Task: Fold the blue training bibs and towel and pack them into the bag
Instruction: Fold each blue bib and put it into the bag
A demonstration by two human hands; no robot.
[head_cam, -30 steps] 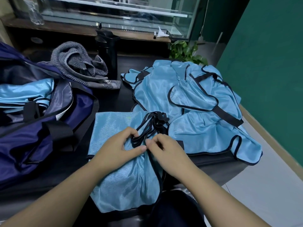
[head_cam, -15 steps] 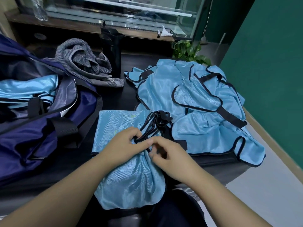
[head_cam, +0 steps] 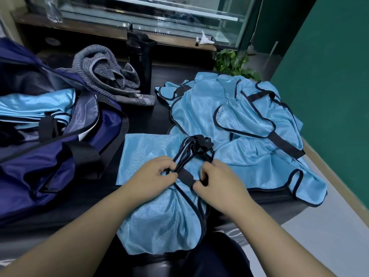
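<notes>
Our left hand (head_cam: 157, 174) and right hand (head_cam: 217, 182) sit close together, forearms reaching forward, fingers of both curled and pinching at black straps.

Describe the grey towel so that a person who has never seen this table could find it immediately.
Start at the big navy bag on the left side of the dark table. Just behind its far right corner, left of the tall black bottle, lies the towel, crumpled in a heap. It is the only grey, ribbed cloth; the bibs near it are shiny light blue with dark edging.
</notes>
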